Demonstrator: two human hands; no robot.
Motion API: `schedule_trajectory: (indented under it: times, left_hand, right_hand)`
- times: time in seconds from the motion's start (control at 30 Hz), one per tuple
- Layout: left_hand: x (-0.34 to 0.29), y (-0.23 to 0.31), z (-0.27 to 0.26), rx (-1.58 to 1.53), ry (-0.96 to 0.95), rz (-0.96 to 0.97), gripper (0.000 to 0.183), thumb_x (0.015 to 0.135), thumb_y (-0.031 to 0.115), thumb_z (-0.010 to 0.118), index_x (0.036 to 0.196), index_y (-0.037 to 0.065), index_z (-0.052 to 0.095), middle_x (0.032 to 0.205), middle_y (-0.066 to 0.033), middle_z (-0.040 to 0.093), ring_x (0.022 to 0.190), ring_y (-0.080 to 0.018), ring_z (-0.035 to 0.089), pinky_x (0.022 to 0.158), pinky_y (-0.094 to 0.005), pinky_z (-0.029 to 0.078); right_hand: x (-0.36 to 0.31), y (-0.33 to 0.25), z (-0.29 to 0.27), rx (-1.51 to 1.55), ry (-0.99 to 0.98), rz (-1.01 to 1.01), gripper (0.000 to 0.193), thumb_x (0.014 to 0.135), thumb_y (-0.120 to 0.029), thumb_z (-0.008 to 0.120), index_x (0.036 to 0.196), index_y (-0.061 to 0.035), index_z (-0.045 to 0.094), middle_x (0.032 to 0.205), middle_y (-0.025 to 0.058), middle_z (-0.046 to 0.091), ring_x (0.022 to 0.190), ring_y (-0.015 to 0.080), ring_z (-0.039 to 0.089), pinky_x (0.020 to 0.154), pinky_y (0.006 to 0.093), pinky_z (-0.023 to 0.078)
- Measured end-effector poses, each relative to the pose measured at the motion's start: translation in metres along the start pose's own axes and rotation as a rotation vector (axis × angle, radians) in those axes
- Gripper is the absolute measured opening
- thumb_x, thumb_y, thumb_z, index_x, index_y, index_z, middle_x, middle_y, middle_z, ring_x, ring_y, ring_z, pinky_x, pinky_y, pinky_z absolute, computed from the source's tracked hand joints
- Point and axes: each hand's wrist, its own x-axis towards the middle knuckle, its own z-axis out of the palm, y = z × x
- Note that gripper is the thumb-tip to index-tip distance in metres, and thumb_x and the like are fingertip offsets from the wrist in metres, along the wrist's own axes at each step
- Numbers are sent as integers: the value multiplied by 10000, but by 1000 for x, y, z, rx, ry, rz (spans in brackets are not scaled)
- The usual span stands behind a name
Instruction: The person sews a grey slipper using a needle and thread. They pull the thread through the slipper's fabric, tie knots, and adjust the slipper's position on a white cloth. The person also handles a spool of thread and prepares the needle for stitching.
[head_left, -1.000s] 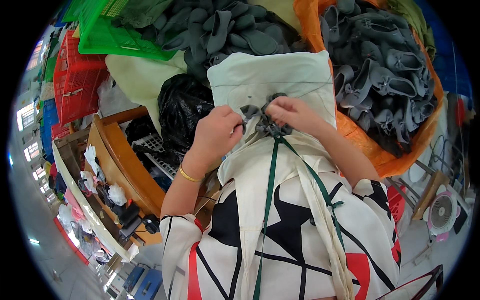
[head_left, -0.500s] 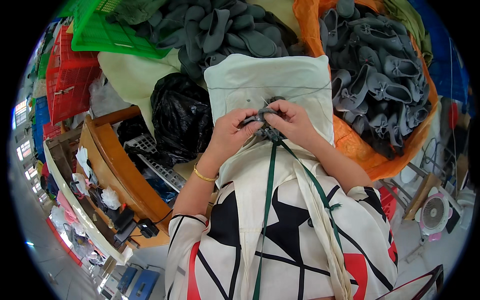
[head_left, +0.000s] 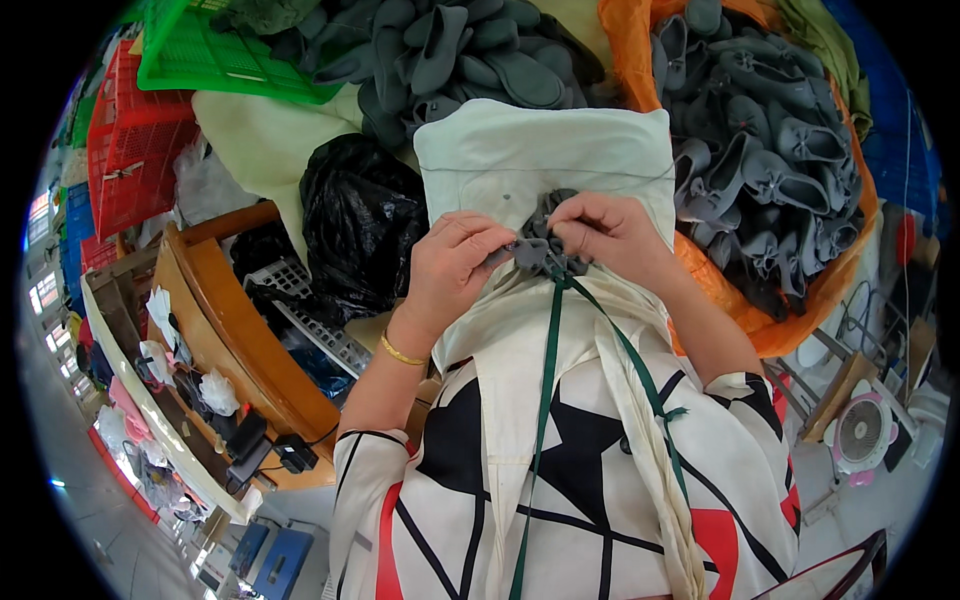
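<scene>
My left hand (head_left: 455, 265) pinches a small grey fabric piece (head_left: 531, 254) above my lap, its fingers closed on the piece's left end. Just to the right, my right hand (head_left: 612, 238) has thumb and forefinger pressed together. What they grip is too small to make out. Behind and between the hands lies a bunched dark grey fabric thing (head_left: 556, 205), partly covered by my right fingers. It rests on a white cloth-covered surface (head_left: 545, 130) in front of me. A thin dark thread (head_left: 480, 171) runs across that cloth.
An orange sack (head_left: 720, 285) full of grey shoes with bows (head_left: 785, 190) stands at the right. More grey shoes (head_left: 440, 60) are heaped beyond the cloth. At the left are a black plastic bag (head_left: 360, 230), a green crate (head_left: 230, 60), a red crate (head_left: 140, 130) and a wooden drawer unit (head_left: 240, 350).
My right hand has moved right and slightly up, away from my left. The hands were close together at the grey piece; now a gap shows between them. My left hand has shifted slightly left.
</scene>
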Motion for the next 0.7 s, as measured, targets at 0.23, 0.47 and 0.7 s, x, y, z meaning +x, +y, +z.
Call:
schedule_trajectory:
  times: [0.23,0.47,0.7]
  left_hand:
    - [-1,4,-6,11,-15,85,284,653,12,785,918,83,708,953,-38,687,980,-273,629,828,-349,520]
    - [-3,6,-9,-20,-9,92,301,641,10,790,921,89,713,946,-30,690,969,-268,630,824,-342,525]
    - [-7,6,-8,120,43,183,287,646,15,780,915,95,721,946,-31,691,960,-253,630,807,-336,532]
  right_hand:
    - [-5,-7,7,-383,-120,-243,123,882,-36,634,1001,-31,666,821,40,666,703,105,596,642,227,463]
    - [-6,-8,8,-312,-158,-206,143,889,-24,597,1012,-32,670,845,39,679,723,111,606,666,229,473]
    - [-11,-8,13,-359,-55,-251,127,873,-47,617,990,-46,668,783,70,665,664,177,626,622,271,486]
